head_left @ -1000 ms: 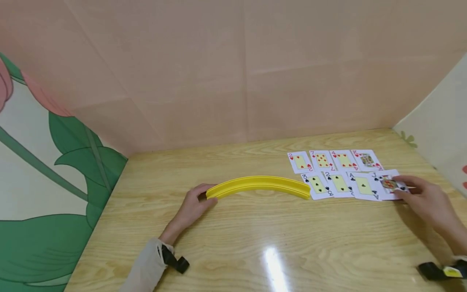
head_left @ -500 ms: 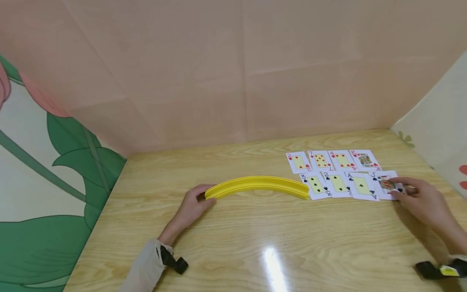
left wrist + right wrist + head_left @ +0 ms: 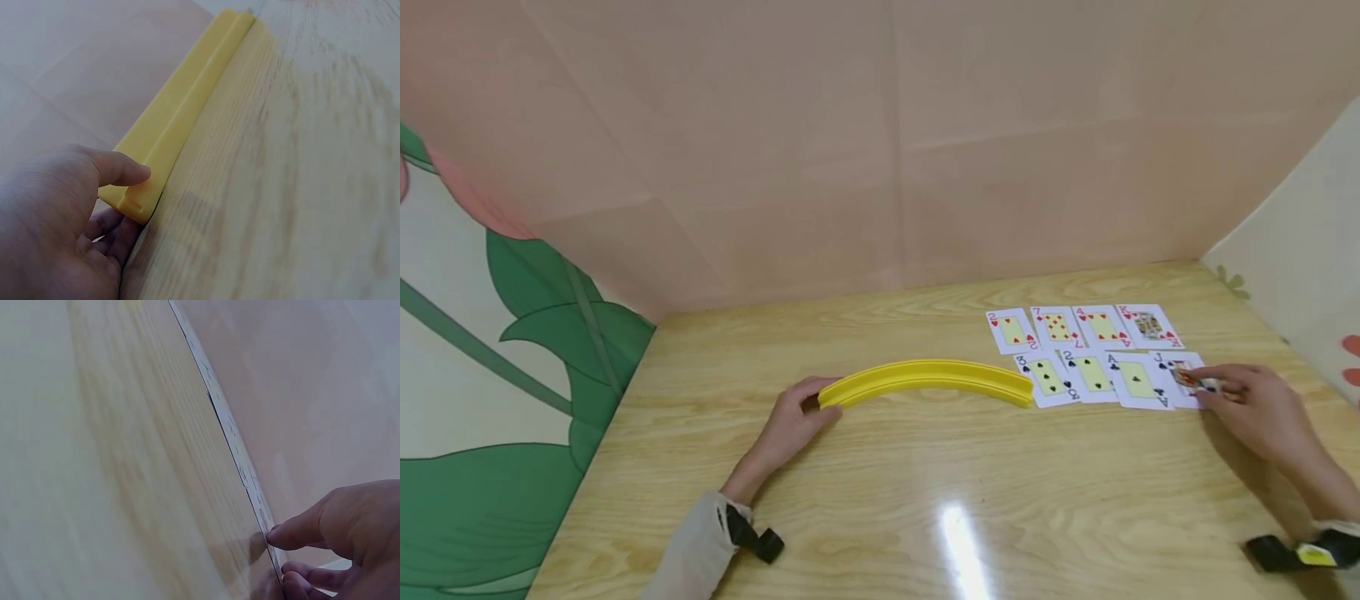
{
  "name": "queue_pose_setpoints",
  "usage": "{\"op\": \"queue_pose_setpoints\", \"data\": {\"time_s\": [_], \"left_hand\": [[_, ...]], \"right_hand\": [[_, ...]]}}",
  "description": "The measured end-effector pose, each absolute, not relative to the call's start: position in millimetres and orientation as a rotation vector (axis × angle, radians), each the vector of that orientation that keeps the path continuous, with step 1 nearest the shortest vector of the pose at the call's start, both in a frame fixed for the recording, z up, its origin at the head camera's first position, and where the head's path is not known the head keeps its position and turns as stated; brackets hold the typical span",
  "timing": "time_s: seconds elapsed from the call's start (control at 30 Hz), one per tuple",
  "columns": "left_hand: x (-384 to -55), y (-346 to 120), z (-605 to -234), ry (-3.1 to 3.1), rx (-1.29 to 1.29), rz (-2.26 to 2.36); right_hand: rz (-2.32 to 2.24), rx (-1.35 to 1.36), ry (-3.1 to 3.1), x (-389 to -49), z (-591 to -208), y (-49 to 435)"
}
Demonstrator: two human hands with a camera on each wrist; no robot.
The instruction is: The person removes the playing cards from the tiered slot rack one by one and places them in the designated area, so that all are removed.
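Observation:
My left hand [image 3: 793,421] pinches the left end of a curved yellow playing card holder [image 3: 925,375], which stands on the table. In the left wrist view the thumb lies on the holder's near side and the other fingers are partly hidden behind its end. On the right, my right hand [image 3: 1262,408] holds the right end of a jack card [image 3: 1172,392] between thumb and fingers. The jack lies at the right end of the lower row, beside a black ace [image 3: 1133,383]. The row continues left with a black two [image 3: 1092,383] and a black three [image 3: 1047,382], right by the holder's end.
Behind that row lies another of red cards: a two [image 3: 1011,333], a seven [image 3: 1055,327], a four [image 3: 1102,327] and a king [image 3: 1148,327]. The wooden table [image 3: 887,500] meets a pink wall [image 3: 850,167] at the back, with painted side walls left and right.
My right hand has shifted left with the jack, and the jack now sits closer to the ace. The left hand keeps its grip on the holder.

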State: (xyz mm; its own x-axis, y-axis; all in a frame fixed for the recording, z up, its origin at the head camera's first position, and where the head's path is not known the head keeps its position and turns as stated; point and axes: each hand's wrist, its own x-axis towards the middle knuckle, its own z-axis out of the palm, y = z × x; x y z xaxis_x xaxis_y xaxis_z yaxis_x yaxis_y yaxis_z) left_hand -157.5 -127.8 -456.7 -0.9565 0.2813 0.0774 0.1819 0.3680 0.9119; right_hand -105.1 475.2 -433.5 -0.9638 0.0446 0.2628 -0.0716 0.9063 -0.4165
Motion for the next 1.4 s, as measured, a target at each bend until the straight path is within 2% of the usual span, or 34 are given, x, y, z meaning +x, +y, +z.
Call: {"op": "queue_pose_setpoints", "data": {"time_s": [0.43, 0.77, 1.13, 1.4], "left_hand": [[-150.0, -136.8, -454.3, 2.553, 0.488, 1.629], [-147.6, -137.1, -454.4, 2.546, 0.491, 1.65], [-149.4, -130.1, -459.1, 2.566, 0.429, 1.556], [-136.4, -129.8, -438.5, 2.792, 0.623, 1.22]], "right_hand": [[0.757, -0.031, -2.789, -89.8, -436.6, 468.9], [0.729, -0.115, -2.851, -94.8, -424.4, 463.1], [0.563, 0.261, -2.603, -81.2, -404.7, 395.4], [0.402, 0.44, -2.556, -75.0, -401.7, 358.9]]}}
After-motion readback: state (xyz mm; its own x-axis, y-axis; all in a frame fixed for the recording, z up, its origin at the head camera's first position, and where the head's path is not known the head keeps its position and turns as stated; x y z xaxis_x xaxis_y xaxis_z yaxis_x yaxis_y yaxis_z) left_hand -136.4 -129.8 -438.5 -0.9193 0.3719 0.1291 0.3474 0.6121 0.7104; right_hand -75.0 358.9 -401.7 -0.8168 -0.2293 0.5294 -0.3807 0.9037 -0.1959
